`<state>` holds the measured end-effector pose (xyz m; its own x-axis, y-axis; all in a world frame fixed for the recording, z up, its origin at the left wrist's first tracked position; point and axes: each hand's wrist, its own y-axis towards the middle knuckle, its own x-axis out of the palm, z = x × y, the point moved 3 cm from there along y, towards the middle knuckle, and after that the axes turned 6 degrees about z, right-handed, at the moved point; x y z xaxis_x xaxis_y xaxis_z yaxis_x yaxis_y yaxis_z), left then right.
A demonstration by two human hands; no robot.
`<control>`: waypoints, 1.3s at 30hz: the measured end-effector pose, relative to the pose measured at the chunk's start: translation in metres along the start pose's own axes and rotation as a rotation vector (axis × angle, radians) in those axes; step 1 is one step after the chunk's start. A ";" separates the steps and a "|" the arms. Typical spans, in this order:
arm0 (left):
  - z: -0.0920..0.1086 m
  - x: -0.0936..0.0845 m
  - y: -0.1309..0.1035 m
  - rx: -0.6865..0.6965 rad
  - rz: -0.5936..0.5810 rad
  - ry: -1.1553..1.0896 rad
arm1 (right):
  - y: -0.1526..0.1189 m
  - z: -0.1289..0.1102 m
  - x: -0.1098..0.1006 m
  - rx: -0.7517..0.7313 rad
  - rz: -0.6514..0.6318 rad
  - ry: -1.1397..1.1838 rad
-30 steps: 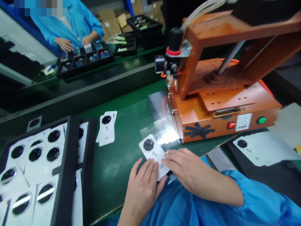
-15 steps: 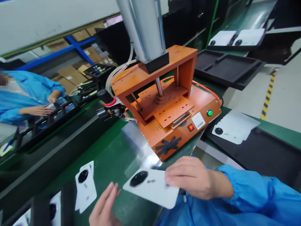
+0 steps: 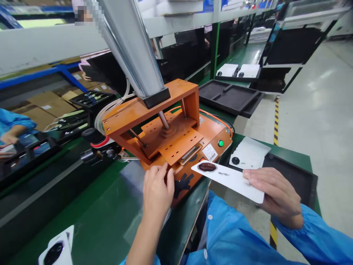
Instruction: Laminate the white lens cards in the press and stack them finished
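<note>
Closest to me, the blue sleeve leads to the bare right hand, which is clamped on one end of a thin white rectangular panel with a dark oval window. I have that panel in the air, past the near edge of the green-topped workbench, its window end pointing toward the press front. At the workbench's near left, two similar white panels with rounded corners overlap. The bare left hand is at the front of the orange metal press, fingers together and curled, thumb just beside them; its fingertips are partly hidden, so I cannot tell whether it grips anything. A clear plastic sheet lies beside the press's left side, and a round green button sits near the right end of its front. To the right, I see a stack of white panels across the left end of a flat black tray. Farther off, at the left, a co-worker's hand is at a black compartmented tray. Behind the press are stacked empty black trays, and beyond them more white panels rest on another tray.
</note>
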<state>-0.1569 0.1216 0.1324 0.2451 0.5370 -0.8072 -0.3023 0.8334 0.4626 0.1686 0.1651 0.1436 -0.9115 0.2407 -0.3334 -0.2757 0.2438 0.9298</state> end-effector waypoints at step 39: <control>0.029 0.025 0.057 -0.374 -0.026 0.097 | -0.016 0.039 0.022 -0.012 0.081 -0.227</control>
<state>-0.1417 0.1864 0.1492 0.1745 0.4870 -0.8558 -0.6167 0.7316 0.2906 0.1647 0.2036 0.1149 -0.8393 0.4642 -0.2831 -0.2093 0.2047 0.9562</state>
